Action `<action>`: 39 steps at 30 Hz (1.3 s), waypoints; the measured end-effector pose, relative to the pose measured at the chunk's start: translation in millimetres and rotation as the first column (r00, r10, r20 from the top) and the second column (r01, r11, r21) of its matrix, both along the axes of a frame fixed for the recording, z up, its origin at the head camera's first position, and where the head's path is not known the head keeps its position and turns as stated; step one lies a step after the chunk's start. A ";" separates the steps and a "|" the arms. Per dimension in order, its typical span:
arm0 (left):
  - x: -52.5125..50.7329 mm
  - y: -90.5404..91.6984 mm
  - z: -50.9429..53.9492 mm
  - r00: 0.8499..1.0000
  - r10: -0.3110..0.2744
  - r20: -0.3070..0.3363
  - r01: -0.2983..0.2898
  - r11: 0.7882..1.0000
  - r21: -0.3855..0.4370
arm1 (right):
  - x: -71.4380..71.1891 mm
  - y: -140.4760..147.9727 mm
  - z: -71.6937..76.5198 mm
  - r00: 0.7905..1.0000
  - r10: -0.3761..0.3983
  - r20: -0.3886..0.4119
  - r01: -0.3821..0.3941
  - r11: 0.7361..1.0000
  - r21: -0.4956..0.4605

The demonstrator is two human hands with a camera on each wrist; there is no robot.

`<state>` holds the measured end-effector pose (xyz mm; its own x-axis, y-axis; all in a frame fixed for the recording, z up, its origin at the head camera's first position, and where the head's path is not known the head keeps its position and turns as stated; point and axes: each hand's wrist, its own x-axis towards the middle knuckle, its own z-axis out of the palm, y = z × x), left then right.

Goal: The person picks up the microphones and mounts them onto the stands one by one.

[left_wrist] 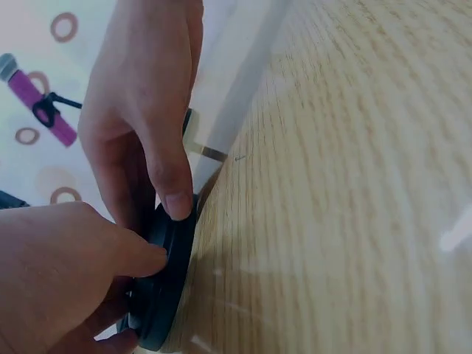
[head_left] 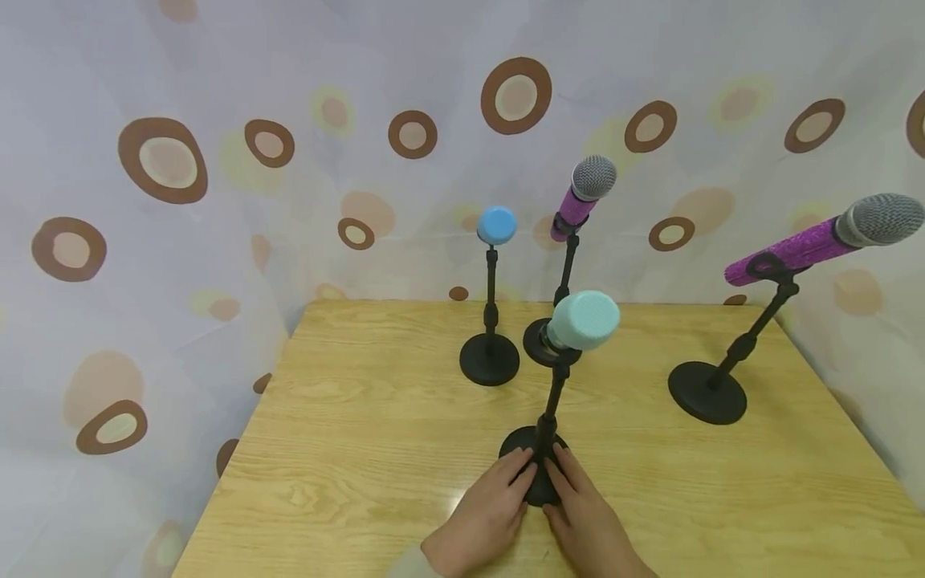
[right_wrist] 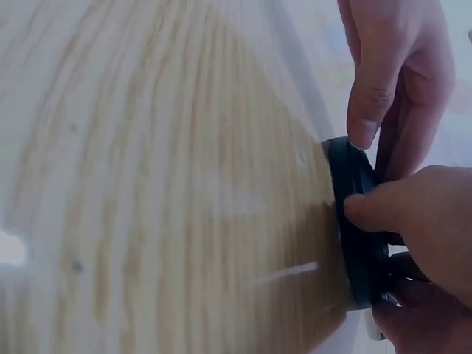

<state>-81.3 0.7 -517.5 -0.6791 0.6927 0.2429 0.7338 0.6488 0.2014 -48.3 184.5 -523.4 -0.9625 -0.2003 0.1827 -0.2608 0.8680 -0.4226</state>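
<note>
In the head view, a black desk microphone stand (head_left: 552, 409) stands near the middle of the table, topped by a mint-green covered microphone (head_left: 585, 319). My left hand (head_left: 486, 510) grips the left side of its round base, and my right hand (head_left: 594, 515) grips the right side. Fingers lie over the top of the base, with thumbs at its near rim. The left wrist view shows both thumbs against the edge of the base (left_wrist: 175, 273). From the right wrist, the base (right_wrist: 360, 251) appears side-on at the tabletop, between the hands.
Behind stand a short stand with a blue-topped microphone (head_left: 496, 225) and another with a purple microphone (head_left: 576, 207). Further right, a third stand carries a purple microphone (head_left: 788, 243) with a silver head. Patterned cloth (head_left: 405, 72) hangs behind and beside the wooden table (head_left: 347, 449).
</note>
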 end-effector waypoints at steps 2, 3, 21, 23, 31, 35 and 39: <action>-3.3 2.1 -1.0 0.999 0.004 -0.035 -0.005 1.000 -0.026 | -3.9 -0.4 -0.6 1.000 -0.001 -0.006 0.001 1.000 -0.004; -5.6 3.4 -1.5 0.999 0.005 -0.046 -0.007 0.999 -0.035 | -6.2 -0.4 -1.4 1.000 -0.002 -0.008 0.002 1.000 -0.004; -45.6 16.5 2.8 0.999 0.007 -0.047 -0.011 0.997 -0.080 | -47.1 6.6 -6.3 0.999 0.005 -0.041 -0.005 1.000 0.001; -48.5 18.0 3.1 0.999 0.010 -0.042 -0.013 0.996 -0.090 | -50.5 7.8 -7.0 0.999 0.009 -0.052 -0.009 1.000 0.001; -59.8 23.7 2.1 0.997 0.028 -0.065 -0.036 0.991 -0.126 | -62.7 10.6 -8.4 0.995 0.026 -0.097 -0.025 1.000 0.010; -64.4 25.5 1.1 0.995 0.037 -0.097 -0.051 0.989 -0.140 | -66.8 10.8 -6.5 0.995 0.024 -0.093 -0.023 1.000 0.018; -68.8 26.2 0.9 0.994 0.042 -0.100 -0.056 0.989 -0.134 | -70.3 11.1 -5.2 0.994 0.028 -0.102 -0.025 0.999 0.030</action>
<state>-150.1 26.9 -516.6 -0.6909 0.6903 0.2148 0.7122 0.7009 0.0384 -118.6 195.6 -528.6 -0.9335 -0.2319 0.2736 -0.3243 0.8716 -0.3676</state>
